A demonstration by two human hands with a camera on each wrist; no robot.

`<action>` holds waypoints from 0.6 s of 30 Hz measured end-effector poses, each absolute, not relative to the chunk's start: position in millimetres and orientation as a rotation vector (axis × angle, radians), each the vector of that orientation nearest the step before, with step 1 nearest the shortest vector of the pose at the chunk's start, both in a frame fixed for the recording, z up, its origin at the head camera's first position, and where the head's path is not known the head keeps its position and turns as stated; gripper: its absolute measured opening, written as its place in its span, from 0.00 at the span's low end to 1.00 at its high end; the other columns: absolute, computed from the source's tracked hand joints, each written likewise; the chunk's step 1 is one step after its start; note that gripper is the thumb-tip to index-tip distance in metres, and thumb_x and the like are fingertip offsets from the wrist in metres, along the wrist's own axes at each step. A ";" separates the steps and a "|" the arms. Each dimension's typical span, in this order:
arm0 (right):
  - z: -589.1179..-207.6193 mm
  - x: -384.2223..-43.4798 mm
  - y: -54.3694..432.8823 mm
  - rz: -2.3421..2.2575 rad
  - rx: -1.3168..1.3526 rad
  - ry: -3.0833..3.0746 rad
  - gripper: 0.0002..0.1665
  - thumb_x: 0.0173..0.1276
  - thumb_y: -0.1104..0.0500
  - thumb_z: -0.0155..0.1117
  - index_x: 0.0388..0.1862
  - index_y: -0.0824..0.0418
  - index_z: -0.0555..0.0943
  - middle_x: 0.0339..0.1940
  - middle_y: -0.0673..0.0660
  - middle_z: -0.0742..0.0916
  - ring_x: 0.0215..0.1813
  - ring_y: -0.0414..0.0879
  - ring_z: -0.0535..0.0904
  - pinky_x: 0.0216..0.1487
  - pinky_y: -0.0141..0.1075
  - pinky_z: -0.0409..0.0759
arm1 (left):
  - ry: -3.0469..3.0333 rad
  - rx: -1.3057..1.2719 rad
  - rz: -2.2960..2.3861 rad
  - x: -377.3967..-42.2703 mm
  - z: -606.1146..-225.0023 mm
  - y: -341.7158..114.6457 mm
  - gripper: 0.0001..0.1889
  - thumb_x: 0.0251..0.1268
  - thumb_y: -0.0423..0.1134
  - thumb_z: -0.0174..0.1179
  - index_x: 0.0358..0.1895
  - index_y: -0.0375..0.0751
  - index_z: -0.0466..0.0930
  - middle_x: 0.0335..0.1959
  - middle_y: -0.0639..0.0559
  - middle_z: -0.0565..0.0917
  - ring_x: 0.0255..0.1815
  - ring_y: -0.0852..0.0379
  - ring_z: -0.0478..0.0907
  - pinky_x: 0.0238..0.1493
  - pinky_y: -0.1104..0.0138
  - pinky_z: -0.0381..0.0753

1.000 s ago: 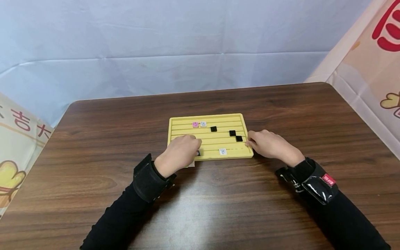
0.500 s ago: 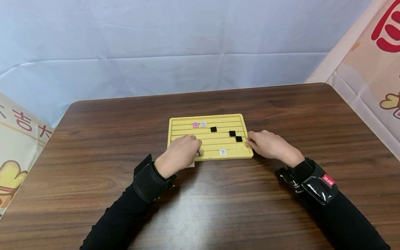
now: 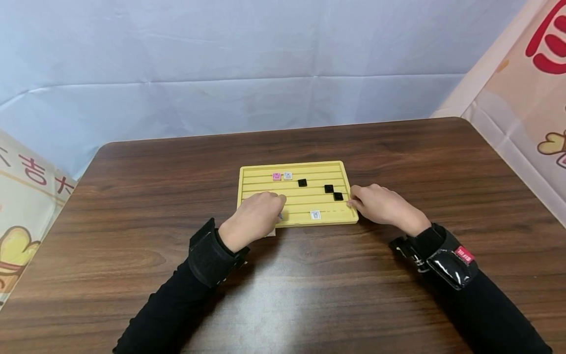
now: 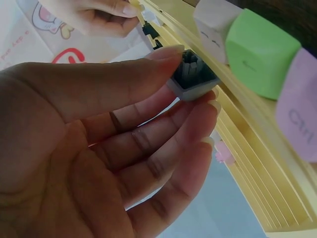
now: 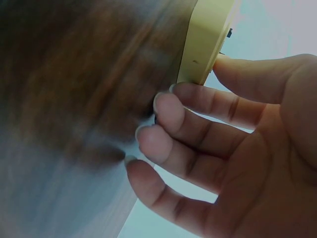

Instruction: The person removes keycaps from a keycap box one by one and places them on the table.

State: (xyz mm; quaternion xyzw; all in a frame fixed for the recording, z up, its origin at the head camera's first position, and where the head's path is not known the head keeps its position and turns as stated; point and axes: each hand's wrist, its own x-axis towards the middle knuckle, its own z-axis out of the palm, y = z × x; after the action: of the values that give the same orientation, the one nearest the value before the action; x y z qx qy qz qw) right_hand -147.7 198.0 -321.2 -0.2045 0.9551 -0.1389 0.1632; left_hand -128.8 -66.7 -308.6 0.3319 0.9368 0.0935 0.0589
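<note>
A yellow ridged tray [image 3: 292, 196] lies on the table. My left hand [image 3: 258, 216] is over its near left part. In the left wrist view, thumb and fingertips pinch a keycap [image 4: 195, 82], its hollow dark underside and stem showing; in the head view the hand mostly hides it. At the tray's right edge, my right hand [image 3: 380, 202] grips the rim between thumb and index finger, the other fingers loosely bent, as the right wrist view shows. Several small keycaps sit on the tray: a pink one [image 3: 276, 176], a white one [image 3: 315, 215] and black ones [image 3: 329, 189].
Along the tray's near side, partly hidden by my left hand in the head view, stand a white keycap [image 4: 215, 27], a green keycap [image 4: 261, 53] and a purple keycap [image 4: 299, 109] marked Ctrl. The brown wooden table [image 3: 336, 295] extends around the tray.
The keycap at my left fingertips has turned slightly, a lighter bluish side now showing where it looked dark. Both hands and the tray have stayed in place.
</note>
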 end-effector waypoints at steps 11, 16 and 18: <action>-321.7 -147.2 197.8 -0.399 -0.606 2.754 0.07 0.70 0.60 0.53 0.36 0.65 0.73 0.20 0.52 0.72 0.18 0.42 0.63 0.22 0.34 0.59 | 2.848 0.940 0.314 -126.8 -302.0 -68.6 0.06 0.57 0.23 0.50 0.34 0.36 0.74 0.14 0.50 0.66 0.16 0.59 0.60 0.17 0.70 0.55; -322.0 -147.1 197.5 -0.397 -0.596 2.754 0.08 0.70 0.60 0.53 0.36 0.64 0.73 0.19 0.52 0.72 0.18 0.42 0.63 0.21 0.34 0.59 | 2.862 0.921 0.302 -124.9 -299.3 -69.5 0.06 0.58 0.23 0.49 0.35 0.35 0.74 0.13 0.51 0.63 0.15 0.59 0.55 0.17 0.69 0.52; -322.2 -147.1 197.4 -0.396 -0.593 2.754 0.08 0.70 0.60 0.52 0.36 0.64 0.73 0.19 0.52 0.72 0.18 0.42 0.63 0.22 0.34 0.59 | 2.870 0.918 0.305 -124.2 -297.9 -69.8 0.07 0.58 0.23 0.48 0.37 0.34 0.74 0.12 0.51 0.62 0.14 0.59 0.54 0.17 0.69 0.52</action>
State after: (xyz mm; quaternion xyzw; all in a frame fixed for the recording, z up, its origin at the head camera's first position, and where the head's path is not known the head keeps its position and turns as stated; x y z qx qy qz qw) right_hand -147.1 197.4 -322.2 -0.2062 0.9574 -0.1377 0.1479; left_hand -124.2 -69.8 -297.9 0.3028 0.9461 0.1006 0.0563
